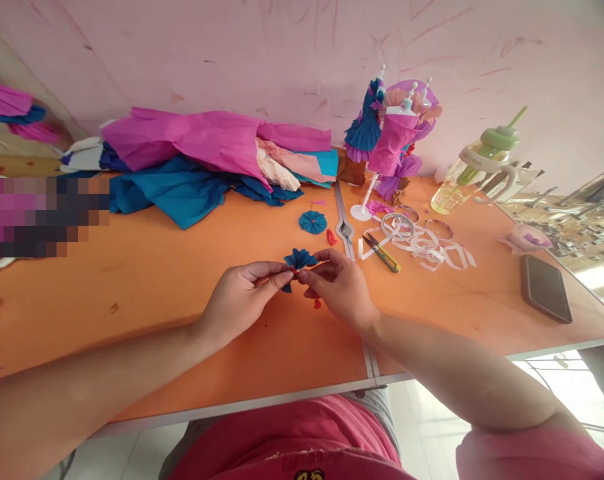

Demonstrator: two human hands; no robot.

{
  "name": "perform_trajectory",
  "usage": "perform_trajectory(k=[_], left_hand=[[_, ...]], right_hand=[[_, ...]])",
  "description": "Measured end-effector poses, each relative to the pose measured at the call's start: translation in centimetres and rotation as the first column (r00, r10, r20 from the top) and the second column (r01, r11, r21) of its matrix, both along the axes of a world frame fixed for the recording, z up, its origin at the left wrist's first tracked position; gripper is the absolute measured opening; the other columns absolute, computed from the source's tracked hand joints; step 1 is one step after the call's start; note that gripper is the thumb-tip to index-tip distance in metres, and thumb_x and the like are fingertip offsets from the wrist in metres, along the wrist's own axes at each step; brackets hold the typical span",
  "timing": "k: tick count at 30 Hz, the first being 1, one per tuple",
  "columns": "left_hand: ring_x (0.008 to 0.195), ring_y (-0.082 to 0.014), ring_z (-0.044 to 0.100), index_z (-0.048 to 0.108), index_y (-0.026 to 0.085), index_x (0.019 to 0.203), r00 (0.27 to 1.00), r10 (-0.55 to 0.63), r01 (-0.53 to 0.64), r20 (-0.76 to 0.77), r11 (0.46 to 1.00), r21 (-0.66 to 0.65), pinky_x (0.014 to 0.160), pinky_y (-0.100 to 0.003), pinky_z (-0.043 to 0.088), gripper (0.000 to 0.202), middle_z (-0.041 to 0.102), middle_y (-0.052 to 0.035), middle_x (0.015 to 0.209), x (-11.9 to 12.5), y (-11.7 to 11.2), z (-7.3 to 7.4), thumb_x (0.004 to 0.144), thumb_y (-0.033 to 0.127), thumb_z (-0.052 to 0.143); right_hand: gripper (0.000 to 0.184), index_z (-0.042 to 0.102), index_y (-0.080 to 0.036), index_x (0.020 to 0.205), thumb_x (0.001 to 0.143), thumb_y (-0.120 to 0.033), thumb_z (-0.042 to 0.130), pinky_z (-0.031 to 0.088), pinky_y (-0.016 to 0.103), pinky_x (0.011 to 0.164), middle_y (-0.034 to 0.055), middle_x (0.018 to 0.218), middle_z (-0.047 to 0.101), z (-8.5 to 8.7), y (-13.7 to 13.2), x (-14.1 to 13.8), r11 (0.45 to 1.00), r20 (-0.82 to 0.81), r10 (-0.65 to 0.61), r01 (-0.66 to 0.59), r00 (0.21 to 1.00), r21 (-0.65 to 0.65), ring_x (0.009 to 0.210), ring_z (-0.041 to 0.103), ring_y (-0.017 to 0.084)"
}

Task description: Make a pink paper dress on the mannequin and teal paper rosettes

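My left hand and my right hand meet over the middle of the orange table. Both pinch a small blue crepe-paper flower with a red bit at its centre. Their fingertips are closed on it from either side. A second blue paper rosette lies flat just beyond. Small red paper scraps lie near it, and another red scrap shows under my right hand.
Pink and blue crepe paper is heaped at the back. Small dress forms in paper dresses stand back right, with a drink bottle, tape rolls, snips, white paper strips and a phone nearby.
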State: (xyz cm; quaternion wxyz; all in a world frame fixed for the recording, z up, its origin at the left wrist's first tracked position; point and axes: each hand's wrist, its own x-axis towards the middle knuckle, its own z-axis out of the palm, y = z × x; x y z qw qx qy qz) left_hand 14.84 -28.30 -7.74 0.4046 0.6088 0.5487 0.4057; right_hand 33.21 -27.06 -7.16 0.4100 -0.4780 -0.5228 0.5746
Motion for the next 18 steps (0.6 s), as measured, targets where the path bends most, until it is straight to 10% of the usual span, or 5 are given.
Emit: perform_trajectory(k=[18], left_hand=[[0.095, -0.0252, 0.071, 0.077, 0.023, 0.100, 0.986, -0.128, 0.145, 0.107, 0.974, -0.176, 0.088, -0.034, 0.055, 0.036, 0.078, -0.0047, 0.096, -0.8, 1.1, -0.9, 0.079, 0.052, 0.069]], right_hand=[[0.014, 0.067, -0.020, 0.089, 0.081, -0.032, 0.065, 0.052, 0.022, 0.048, -0.0013, 0.073, 0.066, -1.3, 0.0, -0.1, 0.981, 0.216, -0.010, -0.032, 0.976, 0.193, 0.054, 0.063, 0.011]])
